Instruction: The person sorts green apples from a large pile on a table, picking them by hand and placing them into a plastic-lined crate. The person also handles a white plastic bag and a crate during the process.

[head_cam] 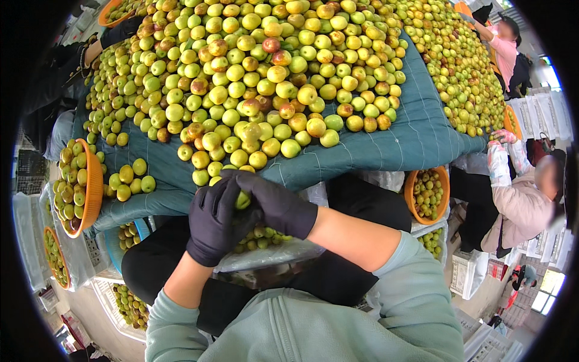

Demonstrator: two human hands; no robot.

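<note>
My left hand and my right hand, both in black gloves, come together at the padded edge of the table. Between them shows a green jujube, with the fingers of both hands curled about it and partly hiding it. Just beyond my fingertips begins a wide heap of yellow-green and reddish-brown jujubes, spread over a dark green quilted cloth. Beneath my hands, between my knees, more jujubes lie in a container lined with clear plastic.
An orange basket of jujubes stands on the cloth at left. Another orange basket is right of my knee. A blue basin and a white crate sit at lower left. Co-workers flank the table, one sleeve at right.
</note>
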